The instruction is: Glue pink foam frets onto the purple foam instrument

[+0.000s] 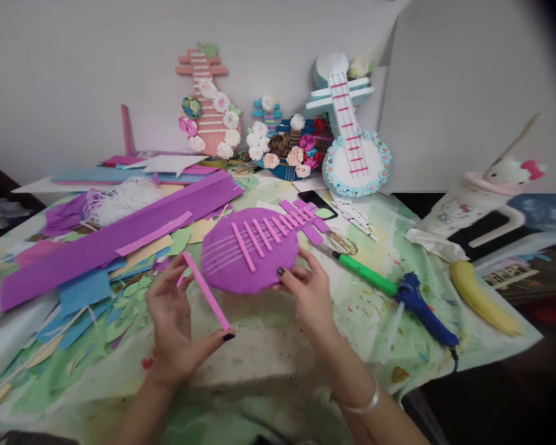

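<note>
Between the thumb and fingers of my left hand (173, 321) is a narrow pink strip (207, 292), held at its two ends and slanting down to the right. My right hand (308, 290) pinches the lower right edge of a purple lute-shaped craft piece (241, 281), thumb on top and fingers beneath. White strings run lengthwise across its rounded body. Several pink crossbars lie over them, getting shorter toward the neck. Wider purple pegs (311, 230) cross the neck at the far right end. The strip is in front of the craft piece, near its left edge.
A green-and-blue glue gun (408, 290) lies right of my hands, beside a banana (484, 300). A tumbler (466, 204) stands behind. Scissors (343, 243) and a phone (317, 204) lie past the neck. Purple sheet (97, 247), white string (120, 204) and scraps cover the left; decorated lutes (347, 130) lean behind.
</note>
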The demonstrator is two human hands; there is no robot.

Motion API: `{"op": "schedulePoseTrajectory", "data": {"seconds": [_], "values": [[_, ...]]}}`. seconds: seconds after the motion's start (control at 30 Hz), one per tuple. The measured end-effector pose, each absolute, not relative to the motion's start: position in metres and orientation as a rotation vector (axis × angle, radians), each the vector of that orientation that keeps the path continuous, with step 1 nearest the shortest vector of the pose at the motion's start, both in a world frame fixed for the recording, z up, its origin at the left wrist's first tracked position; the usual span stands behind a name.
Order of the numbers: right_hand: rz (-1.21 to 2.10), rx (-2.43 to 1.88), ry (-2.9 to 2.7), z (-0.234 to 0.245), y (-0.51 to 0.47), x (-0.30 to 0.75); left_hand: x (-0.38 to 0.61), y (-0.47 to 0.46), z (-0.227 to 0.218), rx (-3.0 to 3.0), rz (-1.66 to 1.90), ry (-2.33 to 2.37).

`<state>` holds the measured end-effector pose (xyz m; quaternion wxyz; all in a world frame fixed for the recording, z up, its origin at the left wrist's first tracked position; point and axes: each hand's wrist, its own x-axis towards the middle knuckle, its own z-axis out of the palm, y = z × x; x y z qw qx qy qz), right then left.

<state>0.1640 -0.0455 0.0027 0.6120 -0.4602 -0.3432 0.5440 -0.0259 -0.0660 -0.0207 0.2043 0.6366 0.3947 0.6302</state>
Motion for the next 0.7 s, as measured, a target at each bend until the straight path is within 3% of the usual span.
{"op": "schedulePoseTrajectory", "data": {"seconds": [0.33,0.67,0.7], "values": [[1.194,-1.34,-1.008,0.006,0.021,0.182,-0.017,-0.085,-0.016,1.517,1.606,1.011],[0.797,-1.258,-1.27,0.029,-0.089,0.215,-0.009,-0.077,-0.032,1.388,1.468,0.927],[0.641,-1.331,-1.27,0.028,-0.102,0.228,-0.012,-0.075,-0.037,1.387,1.464,0.914]]}}
